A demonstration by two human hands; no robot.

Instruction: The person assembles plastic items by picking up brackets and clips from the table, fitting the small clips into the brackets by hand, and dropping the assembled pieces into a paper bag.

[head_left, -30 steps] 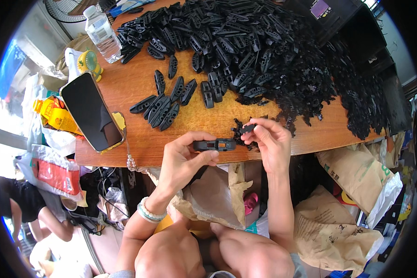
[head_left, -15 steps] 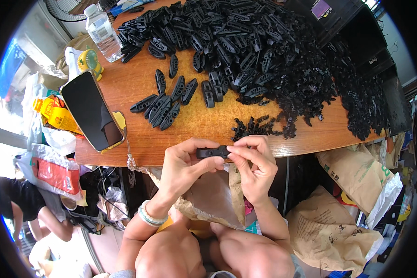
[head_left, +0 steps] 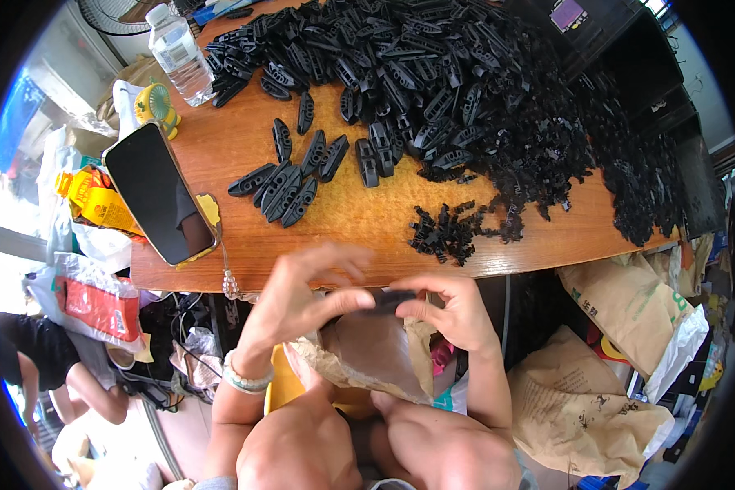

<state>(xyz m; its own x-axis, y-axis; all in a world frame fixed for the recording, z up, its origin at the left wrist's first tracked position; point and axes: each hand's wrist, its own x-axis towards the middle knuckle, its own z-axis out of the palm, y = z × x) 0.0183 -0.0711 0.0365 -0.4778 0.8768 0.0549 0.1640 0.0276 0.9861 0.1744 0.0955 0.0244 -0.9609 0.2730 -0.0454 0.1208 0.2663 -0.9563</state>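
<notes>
My right hand [head_left: 449, 309] pinches a small black elongated plastic part [head_left: 392, 301], blurred by motion, between thumb and fingers. My left hand [head_left: 306, 290] is open beside it; its fingers are lifted and smeared, and its thumb tip lies close to the part's left end. Both hands are at the table's front edge, above an open brown paper bag [head_left: 371, 347] between my legs. Beyond the hands, several black boat-shaped parts [head_left: 282, 192] lie in a loose group, and a small heap of tiny black clip-like pieces [head_left: 445, 231] sits on the right.
A large mound of black parts [head_left: 400, 65] covers the back of the wooden table [head_left: 351, 220], with tiny pieces [head_left: 539, 147] to its right. On the left are a phone [head_left: 159, 196], a water bottle [head_left: 180, 57] and a small yellow fan [head_left: 157, 108]. Paper bags [head_left: 588, 400] stand at lower right.
My left hand has let go of the black part and drawn left with fingers raised. The part, now in my right hand, has dropped lower, toward the paper bag.
</notes>
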